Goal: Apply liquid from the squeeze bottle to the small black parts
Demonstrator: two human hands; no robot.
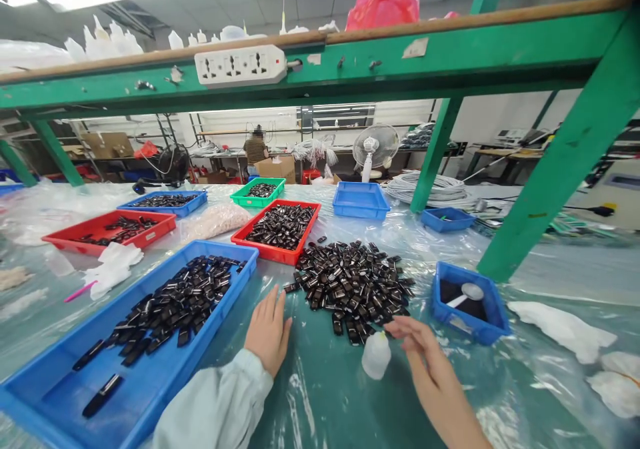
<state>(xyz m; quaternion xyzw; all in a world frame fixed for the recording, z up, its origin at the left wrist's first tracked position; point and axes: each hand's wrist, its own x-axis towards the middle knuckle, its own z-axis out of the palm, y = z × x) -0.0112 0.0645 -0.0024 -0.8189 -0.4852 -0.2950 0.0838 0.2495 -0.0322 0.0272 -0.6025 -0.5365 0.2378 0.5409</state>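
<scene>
On a green workbench covered in clear plastic sheeting, a person's two bare hands rest near a loose heap of small dark glossy parts. The left hand, in a pale sleeve, lies flat and empty with fingers spread a little, just beside the near edge of the heap and next to a large blue tray that holds more of the same parts. The right hand is open and holds nothing; its fingertips reach toward a small white squeeze bottle, which stands upright at the heap's near edge, very close to the fingers, though contact cannot be made out. To the right sits a small blue bin with a white spoon-like scoop inside. Behind the heap is a red tray of parts.
</scene>
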